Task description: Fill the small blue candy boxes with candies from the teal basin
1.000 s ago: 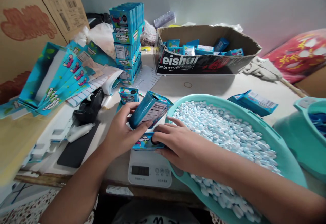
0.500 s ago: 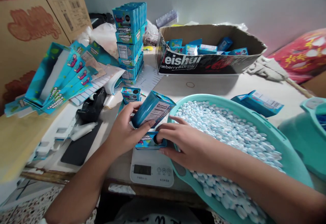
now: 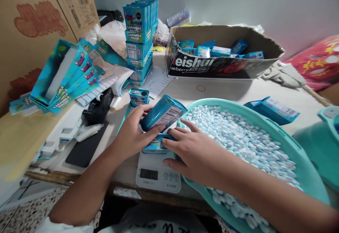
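Note:
My left hand (image 3: 136, 130) is closed round a blue candy box (image 3: 165, 112), tilted above the kitchen scale (image 3: 156, 173). Another blue candy box (image 3: 155, 145), marked "Caramelo Macizo", rests on the scale. My right hand (image 3: 182, 148) is at that box's right end, fingers apart, with a fingertip touching or very close to it. Part of the box is hidden behind my fingers. To the right lies a turquoise basin (image 3: 265, 119) with many wrapped white-and-blue candies (image 3: 238, 137). The digits on the scale are blurred.
A stack of candy boxes (image 3: 139, 38) rises behind. A black cardboard box (image 3: 219, 67) holds more boxes. Flat cartons (image 3: 71, 77), a tape dispenser (image 3: 97, 107) and a dark phone-like slab (image 3: 84, 151) lie left. One candy box (image 3: 275, 110) and a turquoise container (image 3: 315, 144) stand right.
My right fingers have spread a little, and the thumb has come slightly away from the box on the scale. My left hand keeps its box tilted. The whole view has shifted slightly.

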### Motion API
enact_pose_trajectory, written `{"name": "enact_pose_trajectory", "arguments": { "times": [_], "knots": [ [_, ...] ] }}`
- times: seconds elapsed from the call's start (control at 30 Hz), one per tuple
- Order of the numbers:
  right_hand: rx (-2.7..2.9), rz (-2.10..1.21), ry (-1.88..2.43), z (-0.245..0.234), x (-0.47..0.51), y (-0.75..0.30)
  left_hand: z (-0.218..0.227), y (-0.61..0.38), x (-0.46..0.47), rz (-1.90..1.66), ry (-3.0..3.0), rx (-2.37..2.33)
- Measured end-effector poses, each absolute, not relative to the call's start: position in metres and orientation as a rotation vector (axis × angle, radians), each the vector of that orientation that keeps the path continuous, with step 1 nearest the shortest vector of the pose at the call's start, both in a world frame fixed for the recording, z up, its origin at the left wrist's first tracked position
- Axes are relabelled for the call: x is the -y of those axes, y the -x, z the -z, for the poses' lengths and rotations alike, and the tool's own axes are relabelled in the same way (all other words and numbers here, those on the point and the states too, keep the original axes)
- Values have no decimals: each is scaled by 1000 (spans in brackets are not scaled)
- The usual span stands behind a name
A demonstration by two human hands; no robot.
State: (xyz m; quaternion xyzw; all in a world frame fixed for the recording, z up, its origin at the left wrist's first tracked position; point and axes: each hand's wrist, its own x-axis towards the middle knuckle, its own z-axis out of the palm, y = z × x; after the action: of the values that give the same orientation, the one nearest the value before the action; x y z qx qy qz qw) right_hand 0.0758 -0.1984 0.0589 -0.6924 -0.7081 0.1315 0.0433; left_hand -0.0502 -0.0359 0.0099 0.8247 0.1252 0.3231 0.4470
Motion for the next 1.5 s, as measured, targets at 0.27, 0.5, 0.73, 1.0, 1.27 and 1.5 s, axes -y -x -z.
{"name": "enact_pose_trajectory", "arguments": {
  "times": [0.27, 0.5, 0.73, 1.0, 1.27, 1.5],
  "knots": [
    [2269, -329, 2116, -55, 187, -79, -10, 51, 37, -787, -2083, -321],
    [2202, -255, 2066, -62, 192, -83, -10, 51, 35, -781, -2098, -296],
    [2202, -293, 1981, -63, 192, -88, -10, 50, 37, -743, -2041, -320],
    [2069, -487, 1816, -69, 200, -97, -10, 51, 37, -697, -2012, -381],
    [1995, -486, 1742, -64, 200, -100, -12, 50, 37, -675, -2001, -357],
    [2023, -200, 1947, -77, 211, -119, -16, 50, 38, -703, -2045, -386]
  ]
}}
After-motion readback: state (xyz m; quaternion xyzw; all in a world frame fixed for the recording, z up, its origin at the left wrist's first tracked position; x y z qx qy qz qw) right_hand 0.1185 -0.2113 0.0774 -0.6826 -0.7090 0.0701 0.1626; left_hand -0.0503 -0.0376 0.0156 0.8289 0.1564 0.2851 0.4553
